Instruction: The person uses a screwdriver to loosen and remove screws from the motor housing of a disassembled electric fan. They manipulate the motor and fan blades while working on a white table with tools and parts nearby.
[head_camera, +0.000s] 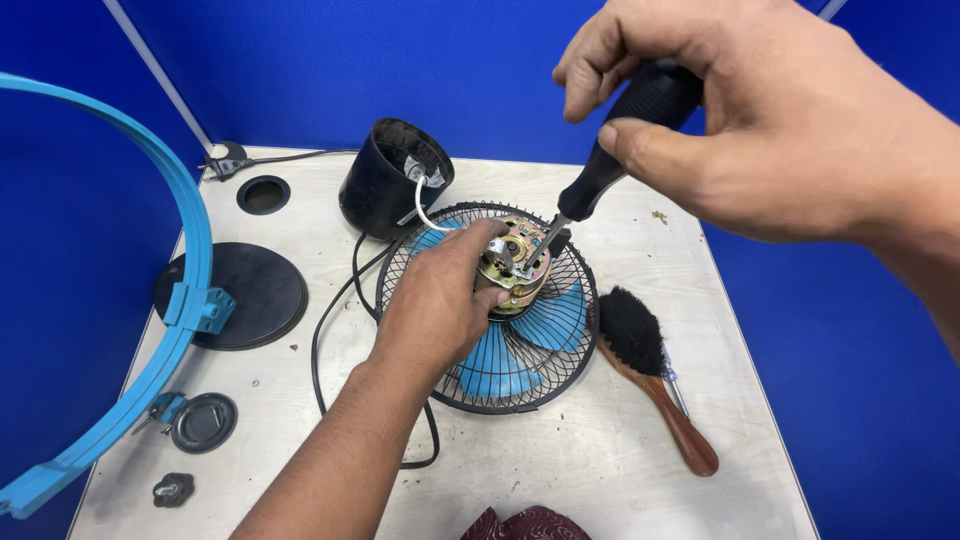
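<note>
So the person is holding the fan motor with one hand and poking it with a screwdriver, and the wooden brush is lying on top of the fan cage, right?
Almost. The left hand does hold the motor and the right hand works the screwdriver at it. But the head view shows the wooden brush lying on the table, beside the fan cage, not on top of it.

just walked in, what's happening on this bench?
A person is working on a small fan that is taken apart. The left hand steadies the bare metal motor, which sits on the black wire grille with the blue blades under it. The right hand holds a black-handled screwdriver, tip down at the motor. The black motor housing lies behind, joined by a white wire. A wooden brush lies to the right, a blue ring and a black disc to the left.
</note>
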